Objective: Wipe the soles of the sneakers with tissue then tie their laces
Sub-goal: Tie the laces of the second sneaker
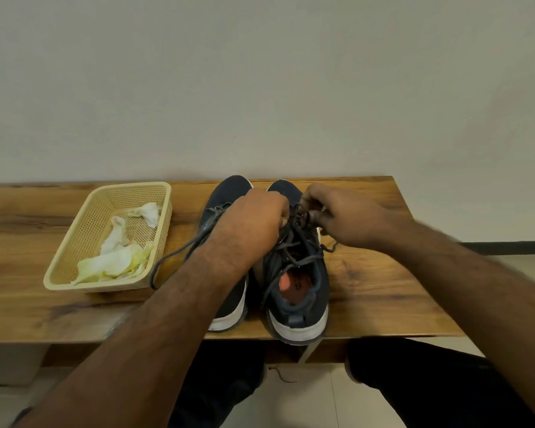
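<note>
Right now both hands work the laces (297, 239) of the right sneaker (297, 291): the left hand (254, 220) and right hand (343, 217) each pinch a strand above its tongue. If either pinch slackens, I'd expect the knot to loosen. The left sneaker (229, 193) sits just beside, its lace (179, 251) trailing toward the basket (74, 264) of tissues (112, 261) on the surface (383, 288), an easy snag for the forearm.

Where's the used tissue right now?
In the head view, the crumpled tissue lies inside the beige basket on the wooden bench, left of the two sneakers.
</note>
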